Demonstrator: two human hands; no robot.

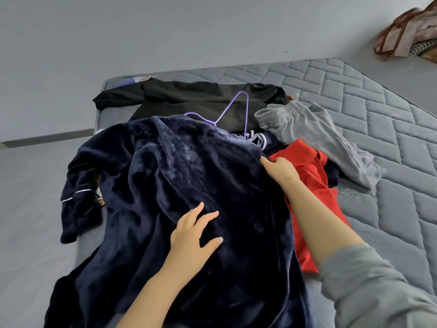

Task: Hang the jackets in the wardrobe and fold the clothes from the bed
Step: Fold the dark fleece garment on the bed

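Observation:
A large dark navy plush robe (pixel 165 190) lies spread over the near end of the grey quilted mattress (pixel 383 119). My left hand (pixel 194 235) rests flat on the robe's middle, fingers straight. Farther up, my right hand (pixel 280 169) grips the robe's right edge near its collar. A purple hanger (pixel 236 110) sticks out from under the robe's top. Behind it lies a black garment (pixel 189 98). A red garment (pixel 309 185) sits to the right of the robe, with grey sweatpants (pixel 314 136) beyond it.
A striped dark item (pixel 256 139) peeks out between the robe and the sweatpants. A brown and pink bag (pixel 406 34) hangs at the upper right by the wall. Grey floor (pixel 30 197) runs along the bed's left side.

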